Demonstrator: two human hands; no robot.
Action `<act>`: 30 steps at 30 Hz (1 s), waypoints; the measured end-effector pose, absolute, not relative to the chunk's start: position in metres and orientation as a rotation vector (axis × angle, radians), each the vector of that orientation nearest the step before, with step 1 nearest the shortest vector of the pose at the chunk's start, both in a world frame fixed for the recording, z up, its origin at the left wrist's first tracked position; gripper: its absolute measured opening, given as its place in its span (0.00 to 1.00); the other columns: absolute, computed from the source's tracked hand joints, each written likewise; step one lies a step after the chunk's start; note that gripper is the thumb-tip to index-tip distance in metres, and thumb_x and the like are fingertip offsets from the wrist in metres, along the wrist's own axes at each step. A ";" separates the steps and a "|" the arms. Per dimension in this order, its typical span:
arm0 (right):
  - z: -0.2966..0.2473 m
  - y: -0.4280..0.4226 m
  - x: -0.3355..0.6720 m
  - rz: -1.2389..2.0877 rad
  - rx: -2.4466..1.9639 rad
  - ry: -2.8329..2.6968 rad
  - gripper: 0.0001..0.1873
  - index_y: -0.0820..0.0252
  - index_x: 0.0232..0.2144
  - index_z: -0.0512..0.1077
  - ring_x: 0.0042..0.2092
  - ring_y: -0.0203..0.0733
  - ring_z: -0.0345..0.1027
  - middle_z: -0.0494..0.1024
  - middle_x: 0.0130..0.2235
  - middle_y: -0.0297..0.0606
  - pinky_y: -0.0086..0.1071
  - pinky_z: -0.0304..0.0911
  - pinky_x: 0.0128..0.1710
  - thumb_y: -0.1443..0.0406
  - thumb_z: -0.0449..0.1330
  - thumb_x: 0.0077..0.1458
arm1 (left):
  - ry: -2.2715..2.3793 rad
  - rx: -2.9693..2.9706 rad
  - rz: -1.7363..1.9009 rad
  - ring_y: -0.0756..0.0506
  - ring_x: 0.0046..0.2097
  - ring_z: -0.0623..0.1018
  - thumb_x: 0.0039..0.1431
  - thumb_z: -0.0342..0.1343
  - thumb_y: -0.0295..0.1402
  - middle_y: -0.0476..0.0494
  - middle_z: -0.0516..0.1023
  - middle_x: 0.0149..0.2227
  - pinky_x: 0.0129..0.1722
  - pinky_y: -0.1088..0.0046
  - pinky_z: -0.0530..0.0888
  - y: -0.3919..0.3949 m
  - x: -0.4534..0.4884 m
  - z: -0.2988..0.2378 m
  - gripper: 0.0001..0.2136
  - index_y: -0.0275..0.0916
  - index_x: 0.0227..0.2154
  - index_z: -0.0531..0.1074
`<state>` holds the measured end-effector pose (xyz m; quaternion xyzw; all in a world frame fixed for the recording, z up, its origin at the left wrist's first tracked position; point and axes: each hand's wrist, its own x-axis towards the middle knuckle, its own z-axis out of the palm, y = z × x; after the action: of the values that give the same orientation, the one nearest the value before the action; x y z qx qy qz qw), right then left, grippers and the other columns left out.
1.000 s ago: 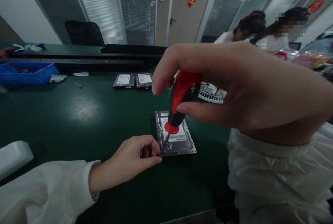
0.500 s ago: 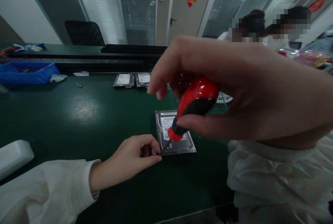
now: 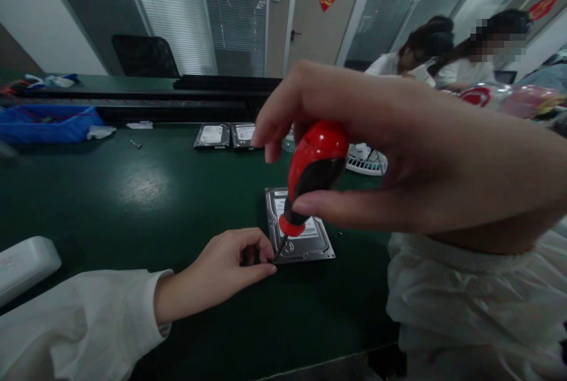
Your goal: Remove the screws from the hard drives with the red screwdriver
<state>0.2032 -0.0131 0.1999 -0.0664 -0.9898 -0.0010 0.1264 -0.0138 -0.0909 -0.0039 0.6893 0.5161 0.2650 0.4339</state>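
Observation:
A silver hard drive point(image 3: 305, 248) with a white label lies on the green work surface, partly covered by my right hand and the tool. My right hand point(image 3: 398, 150) holds a red and black screwdriver point(image 3: 316, 162), thumb on one side of the handle and bent fingers on the other. Its thin shaft slants down to the drive's near left corner. At that same corner, the thumb and forefinger of my left hand point(image 3: 234, 260) close around the edge beside the screwdriver's tip. The tip itself is hard to make out between the fingertips.
Two more hard drives point(image 3: 212, 135) lie farther back, the second partly behind my fingers. A tiny screw point(image 3: 339, 233) sits right of the drive. A white slotted tray point(image 3: 367, 162) stands behind my right hand, a blue bin point(image 3: 48, 124) at far left. Two people sit beyond.
The screwdriver's handle has swung left and stands more upright, and my right fingers have shifted around it. My left hand and the hard drive stay in place.

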 end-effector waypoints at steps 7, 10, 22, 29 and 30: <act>0.202 -0.017 0.202 0.027 -0.150 -2.885 0.16 0.61 0.51 0.68 0.40 0.22 0.69 0.75 0.49 0.28 0.19 0.71 0.44 0.59 0.50 0.68 | 1.277 1.717 0.658 0.50 0.31 0.72 0.61 0.65 0.41 0.52 0.76 0.32 0.30 0.75 0.69 -0.091 -0.013 -0.005 0.10 0.40 0.34 0.75; 0.205 -0.017 0.204 0.021 -0.086 -2.889 0.18 0.62 0.51 0.69 0.42 0.24 0.70 0.75 0.50 0.29 0.21 0.72 0.47 0.57 0.48 0.69 | 1.269 1.710 0.661 0.50 0.32 0.72 0.61 0.65 0.41 0.52 0.76 0.32 0.30 0.75 0.69 -0.091 -0.014 -0.005 0.10 0.40 0.34 0.75; 0.204 -0.010 0.207 -0.022 -0.151 -2.927 0.17 0.58 0.54 0.70 0.47 0.25 0.71 0.75 0.52 0.29 0.23 0.71 0.50 0.59 0.55 0.68 | 1.275 1.705 0.652 0.50 0.31 0.72 0.61 0.65 0.41 0.52 0.75 0.31 0.29 0.76 0.68 -0.091 -0.012 -0.002 0.10 0.40 0.34 0.75; 0.205 -0.019 0.203 -0.055 -0.194 -2.862 0.13 0.59 0.48 0.71 0.40 0.26 0.70 0.76 0.44 0.28 0.22 0.71 0.46 0.59 0.54 0.67 | 1.265 1.717 0.671 0.50 0.32 0.73 0.62 0.65 0.42 0.52 0.76 0.32 0.31 0.75 0.69 -0.091 -0.013 -0.003 0.10 0.40 0.33 0.75; 0.207 -0.021 0.201 -0.013 -0.190 -2.876 0.12 0.58 0.48 0.70 0.39 0.25 0.69 0.77 0.45 0.27 0.20 0.71 0.44 0.62 0.54 0.65 | 1.266 1.717 0.672 0.50 0.32 0.73 0.62 0.65 0.42 0.52 0.76 0.31 0.30 0.75 0.69 -0.091 -0.013 -0.003 0.11 0.40 0.33 0.75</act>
<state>0.2012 -0.0212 0.2067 -0.0652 -0.9894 -0.0046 0.1294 -0.0129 -0.0910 -0.0034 0.6905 0.5089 0.2704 0.4371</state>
